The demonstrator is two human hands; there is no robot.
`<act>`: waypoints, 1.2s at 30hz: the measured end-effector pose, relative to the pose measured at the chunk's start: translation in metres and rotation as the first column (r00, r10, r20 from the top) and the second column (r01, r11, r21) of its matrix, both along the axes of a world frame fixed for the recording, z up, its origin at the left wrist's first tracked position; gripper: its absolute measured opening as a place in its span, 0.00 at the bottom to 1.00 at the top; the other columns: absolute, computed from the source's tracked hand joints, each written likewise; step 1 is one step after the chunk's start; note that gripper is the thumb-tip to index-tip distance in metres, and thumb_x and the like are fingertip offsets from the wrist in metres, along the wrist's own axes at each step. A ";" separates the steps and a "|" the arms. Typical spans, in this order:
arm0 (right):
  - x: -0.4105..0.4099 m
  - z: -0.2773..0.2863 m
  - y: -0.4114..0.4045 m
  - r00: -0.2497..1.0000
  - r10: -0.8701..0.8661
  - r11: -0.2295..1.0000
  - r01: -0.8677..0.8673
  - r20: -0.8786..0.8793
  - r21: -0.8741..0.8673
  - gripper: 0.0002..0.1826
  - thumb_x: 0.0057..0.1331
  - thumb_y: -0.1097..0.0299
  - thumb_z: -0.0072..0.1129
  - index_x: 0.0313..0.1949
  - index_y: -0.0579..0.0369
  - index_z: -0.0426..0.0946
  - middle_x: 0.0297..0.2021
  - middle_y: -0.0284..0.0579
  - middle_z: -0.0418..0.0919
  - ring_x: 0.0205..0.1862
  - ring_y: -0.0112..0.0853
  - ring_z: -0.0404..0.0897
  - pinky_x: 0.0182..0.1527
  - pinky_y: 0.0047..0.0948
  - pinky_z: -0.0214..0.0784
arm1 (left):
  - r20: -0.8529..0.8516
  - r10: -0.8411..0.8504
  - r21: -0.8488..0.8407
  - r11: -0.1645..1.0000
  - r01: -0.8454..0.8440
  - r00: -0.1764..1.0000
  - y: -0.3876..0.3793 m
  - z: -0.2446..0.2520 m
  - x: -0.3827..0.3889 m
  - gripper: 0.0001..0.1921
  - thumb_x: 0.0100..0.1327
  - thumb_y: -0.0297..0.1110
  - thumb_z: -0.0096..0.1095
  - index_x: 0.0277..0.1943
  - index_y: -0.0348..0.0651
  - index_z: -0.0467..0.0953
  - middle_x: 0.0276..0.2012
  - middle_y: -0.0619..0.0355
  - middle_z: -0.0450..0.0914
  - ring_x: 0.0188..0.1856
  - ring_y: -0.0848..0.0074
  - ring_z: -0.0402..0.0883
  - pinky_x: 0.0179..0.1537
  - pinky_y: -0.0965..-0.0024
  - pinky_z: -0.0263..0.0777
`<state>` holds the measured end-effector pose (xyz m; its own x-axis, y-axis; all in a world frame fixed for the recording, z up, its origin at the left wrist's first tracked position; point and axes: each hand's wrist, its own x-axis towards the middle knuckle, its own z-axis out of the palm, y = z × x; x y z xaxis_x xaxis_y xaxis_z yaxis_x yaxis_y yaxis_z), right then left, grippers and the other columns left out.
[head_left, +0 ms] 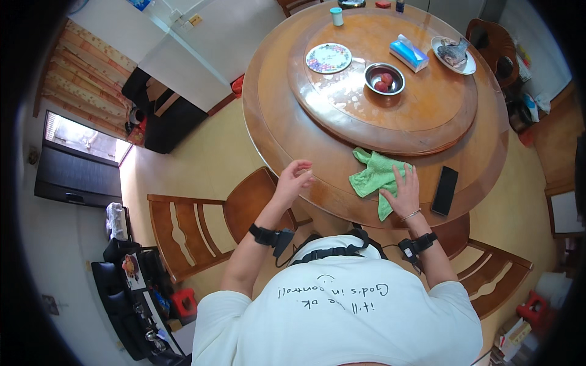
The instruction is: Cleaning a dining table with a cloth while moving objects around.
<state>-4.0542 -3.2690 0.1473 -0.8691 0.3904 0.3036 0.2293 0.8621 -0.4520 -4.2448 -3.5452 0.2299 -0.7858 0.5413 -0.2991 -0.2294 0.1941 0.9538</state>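
Note:
My right hand lies with fingers spread on the right side of a crumpled green cloth, near the front edge of the round wooden table. The cloth is bunched up, with one corner pointing toward me. To the right of this hand, a black smartphone lies on the tabletop. My left hand is raised over the table's front left edge, its fingers half curled and nothing visible between them.
The lazy Susan bears a steel bowl with reddish fruit, a floral trivet, a tissue pack and a fish on a plate. A lidded cup stands farther back. Wooden chairs flank me.

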 end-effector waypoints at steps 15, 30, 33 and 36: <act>-0.157 -0.039 -0.140 0.929 0.294 0.944 -0.319 0.225 0.085 0.41 0.57 0.36 0.53 0.67 0.34 0.58 0.71 0.58 0.36 0.71 0.57 0.36 0.67 0.61 0.30 | 0.194 0.608 -0.261 0.788 -0.557 0.770 -0.197 -0.012 0.133 0.10 0.66 0.32 0.56 0.48 0.42 0.73 0.42 0.61 0.79 0.38 0.80 0.78 0.38 0.77 0.72; -0.150 -0.101 -0.203 0.978 0.143 0.960 -0.174 -0.151 -0.221 0.17 0.55 0.82 0.55 0.45 0.56 0.76 0.41 0.47 0.78 0.42 0.38 0.77 0.46 0.33 0.69 | 0.085 0.940 -0.149 0.341 -0.928 0.331 -0.449 -0.023 0.373 0.09 0.66 0.30 0.55 0.47 0.38 0.73 0.40 0.58 0.80 0.37 0.79 0.79 0.37 0.78 0.71; -0.119 -0.120 -0.227 0.993 -0.011 0.675 -0.078 -0.116 -0.734 0.16 0.59 0.81 0.53 0.49 0.59 0.74 0.42 0.44 0.77 0.39 0.31 0.77 0.42 0.29 0.71 | 0.101 0.975 -0.174 0.215 -0.961 0.199 -0.500 -0.017 0.428 0.09 0.66 0.31 0.56 0.47 0.39 0.73 0.40 0.58 0.79 0.36 0.79 0.79 0.36 0.78 0.70; -0.078 -0.123 -0.332 0.975 0.133 0.610 0.063 0.180 -0.790 0.18 0.60 0.75 0.54 0.52 0.55 0.73 0.41 0.44 0.77 0.36 0.33 0.78 0.38 0.33 0.73 | 0.086 0.986 -0.150 0.155 -0.977 0.143 -0.560 -0.008 0.456 0.09 0.66 0.31 0.56 0.47 0.40 0.73 0.40 0.58 0.79 0.35 0.79 0.78 0.36 0.79 0.70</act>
